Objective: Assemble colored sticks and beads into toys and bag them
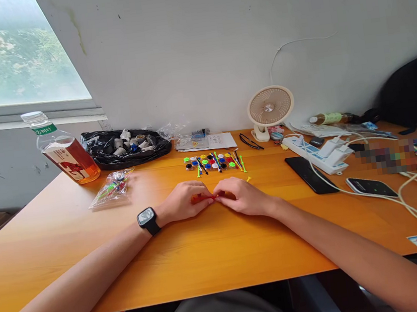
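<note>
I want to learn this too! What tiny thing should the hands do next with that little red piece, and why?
Probably press the two ends together. Both the left hand and the right hand pinch the small red piece where they meet on the table, and more colored pieces wait just beyond.

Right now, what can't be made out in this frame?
- Red piece: head view, mostly hidden between left hand and right hand.
- Patch on the table: blurred out.
- Small coloured parts: too small to identify.
- Dark bag: cut off at right edge.
</note>
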Motion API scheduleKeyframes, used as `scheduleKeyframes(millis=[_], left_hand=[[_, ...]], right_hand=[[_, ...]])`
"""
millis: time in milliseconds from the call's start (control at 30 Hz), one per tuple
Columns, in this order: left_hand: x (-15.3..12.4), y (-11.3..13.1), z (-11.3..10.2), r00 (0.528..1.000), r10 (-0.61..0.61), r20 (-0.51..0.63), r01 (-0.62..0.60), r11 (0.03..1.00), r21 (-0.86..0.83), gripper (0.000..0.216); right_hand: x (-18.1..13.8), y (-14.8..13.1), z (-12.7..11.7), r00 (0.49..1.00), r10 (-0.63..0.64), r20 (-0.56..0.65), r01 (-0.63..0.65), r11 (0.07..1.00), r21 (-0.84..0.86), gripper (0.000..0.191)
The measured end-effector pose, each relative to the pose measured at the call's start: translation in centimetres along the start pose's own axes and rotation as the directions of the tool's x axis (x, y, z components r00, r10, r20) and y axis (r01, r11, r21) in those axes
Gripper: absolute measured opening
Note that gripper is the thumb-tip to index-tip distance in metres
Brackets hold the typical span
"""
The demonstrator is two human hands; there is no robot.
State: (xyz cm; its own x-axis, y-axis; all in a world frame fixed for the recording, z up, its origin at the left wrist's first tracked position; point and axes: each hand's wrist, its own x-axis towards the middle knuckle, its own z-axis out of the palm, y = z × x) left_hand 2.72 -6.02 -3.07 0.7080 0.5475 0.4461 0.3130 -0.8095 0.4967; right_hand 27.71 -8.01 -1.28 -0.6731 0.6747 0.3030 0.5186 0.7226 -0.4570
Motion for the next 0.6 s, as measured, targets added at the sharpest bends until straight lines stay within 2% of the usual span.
scheduleKeyframes(millis=[300, 600], left_hand=[[0.18, -0.08, -0.01, 0.998, -0.056, 0.032, 0.057, 0.997, -0.051, 0.019], [0.29, 0.03, -0.03, 0.996, -0.076, 0.046, 0.079, 0.995, -0.059, 0.024]], right_hand=[[-0.05, 0.14, -0.13, 0.997, -0.069, 0.025, 0.07, 0.997, -0.026, 0.015], [-0.13, -0.16, -0.2, 0.998, -0.04, 0.044, 0.039, 0.999, 0.01, 0.018]])
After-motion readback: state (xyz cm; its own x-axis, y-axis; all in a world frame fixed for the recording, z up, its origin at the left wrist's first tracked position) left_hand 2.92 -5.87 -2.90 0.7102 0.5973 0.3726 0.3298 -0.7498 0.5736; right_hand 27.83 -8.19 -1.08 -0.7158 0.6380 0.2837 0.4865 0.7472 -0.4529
